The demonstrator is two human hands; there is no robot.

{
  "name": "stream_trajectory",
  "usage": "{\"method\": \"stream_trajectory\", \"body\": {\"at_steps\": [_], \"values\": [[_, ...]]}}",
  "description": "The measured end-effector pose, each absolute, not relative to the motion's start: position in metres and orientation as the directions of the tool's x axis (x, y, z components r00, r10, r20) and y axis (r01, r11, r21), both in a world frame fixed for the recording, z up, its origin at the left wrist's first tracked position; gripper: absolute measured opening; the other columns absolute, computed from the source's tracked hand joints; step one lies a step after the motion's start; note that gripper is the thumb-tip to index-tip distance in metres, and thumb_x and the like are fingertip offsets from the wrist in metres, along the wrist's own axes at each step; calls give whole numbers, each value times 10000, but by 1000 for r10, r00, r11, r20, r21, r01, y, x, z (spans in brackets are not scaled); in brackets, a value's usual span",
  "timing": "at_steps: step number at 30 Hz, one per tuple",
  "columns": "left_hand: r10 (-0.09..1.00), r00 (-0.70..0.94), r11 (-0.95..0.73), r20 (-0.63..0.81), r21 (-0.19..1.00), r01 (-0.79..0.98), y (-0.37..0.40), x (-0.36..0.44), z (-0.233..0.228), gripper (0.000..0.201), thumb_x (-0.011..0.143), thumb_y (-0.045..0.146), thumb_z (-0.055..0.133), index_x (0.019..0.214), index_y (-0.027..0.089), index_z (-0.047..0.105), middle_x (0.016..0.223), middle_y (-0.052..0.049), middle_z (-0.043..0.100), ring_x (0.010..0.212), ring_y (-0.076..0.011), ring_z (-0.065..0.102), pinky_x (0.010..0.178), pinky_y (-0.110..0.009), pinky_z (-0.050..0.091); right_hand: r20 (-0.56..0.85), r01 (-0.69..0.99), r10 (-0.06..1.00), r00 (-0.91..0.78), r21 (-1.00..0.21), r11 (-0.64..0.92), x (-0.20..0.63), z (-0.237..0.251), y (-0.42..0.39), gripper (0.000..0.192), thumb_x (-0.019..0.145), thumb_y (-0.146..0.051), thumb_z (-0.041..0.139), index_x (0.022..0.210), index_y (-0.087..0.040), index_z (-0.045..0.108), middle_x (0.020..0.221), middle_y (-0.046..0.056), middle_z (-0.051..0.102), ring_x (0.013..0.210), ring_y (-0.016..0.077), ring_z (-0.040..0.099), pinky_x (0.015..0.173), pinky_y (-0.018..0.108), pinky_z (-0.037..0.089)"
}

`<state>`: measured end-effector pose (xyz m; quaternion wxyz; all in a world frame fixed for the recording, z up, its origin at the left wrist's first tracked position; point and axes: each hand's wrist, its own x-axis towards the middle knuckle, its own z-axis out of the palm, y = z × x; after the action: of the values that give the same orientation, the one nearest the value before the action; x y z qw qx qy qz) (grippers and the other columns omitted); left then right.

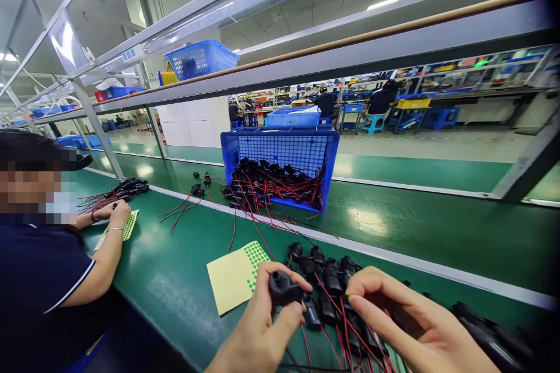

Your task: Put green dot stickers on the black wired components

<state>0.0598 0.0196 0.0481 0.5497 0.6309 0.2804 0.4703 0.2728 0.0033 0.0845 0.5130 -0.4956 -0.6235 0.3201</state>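
Note:
My left hand (266,326) is closed around a small black pump (282,288), whose round end with a short nozzle faces up toward me. My right hand (406,315) pinches thumb and forefinger together just right of it, with a tiny bit of green at the fingertips that looks like a green dot sticker (349,297). Behind my left hand lies a pale yellow sticker sheet (230,280) with green dots left along its right side. Several more black pumps (330,277) with red and black wires lie under and between my hands, partly hidden.
A blue crate (324,186) lies on its side on the green bench (175,297), with wired pumps spilling out. At left a co-worker (44,268) handles a small part over another sticker sheet (131,225). A metal shelf (280,73) with a blue basket (203,59) crosses overhead.

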Motion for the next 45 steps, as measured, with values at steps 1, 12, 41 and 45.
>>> {"method": "stream_trajectory", "body": {"at_steps": [1,12,41,45], "values": [[876,379,-298,299,953,-63,16,61,49,282,999,382,567,1215,205,529,1197,-98,566,1057,-211,568,973,-391,453,302,293,953,-21,-910,294,273,84,4,289,890,-508,658,753,-253,665,711,-20,607,647,148,561,583,215,473],[912,334,-320,237,922,220,0,82,32,253,944,236,562,1150,223,415,1083,-84,610,940,-215,636,855,-358,471,313,402,885,-344,-803,440,270,84,2,176,955,-247,553,793,-261,621,896,4,654,840,155,660,733,225,531],[932,249,-310,264,935,172,-6,95,23,238,950,217,503,1167,215,406,1098,-92,533,975,-234,556,894,-399,431,563,541,797,-219,-610,579,255,75,-8,178,906,-173,572,762,-261,629,931,13,628,839,141,685,722,205,560],[939,194,-313,283,938,149,-8,98,23,213,967,217,499,1160,228,410,1124,-91,541,1002,-236,557,932,-408,426,587,540,786,-195,-605,585,251,70,-10,165,906,-179,584,774,-261,638,935,21,626,808,146,688,691,219,564]]}}
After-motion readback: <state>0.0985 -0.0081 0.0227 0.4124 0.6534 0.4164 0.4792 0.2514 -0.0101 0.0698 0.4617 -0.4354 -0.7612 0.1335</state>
